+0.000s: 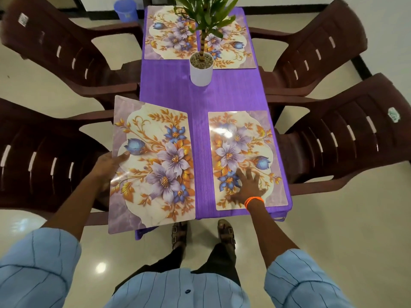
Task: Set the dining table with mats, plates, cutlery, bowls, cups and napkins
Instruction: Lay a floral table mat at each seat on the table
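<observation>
Two floral mats (171,33) (231,43) lie at the far end of the purple table (231,94). A third floral mat (244,156) lies flat at the near right, and my right hand (246,187) presses on it with spread fingers. My left hand (106,167) grips the left edge of a fourth floral mat (153,165), thumb on top. That mat is held tilted over the near left of the table, and its left part sticks out past the table edge.
A potted plant in a white pot (201,70) stands mid-table, partly covering the far mats. Dark brown plastic chairs flank the table: two on the left (55,47) (33,158), two on the right (318,47) (347,134). A blue bin (125,10) sits on the floor beyond.
</observation>
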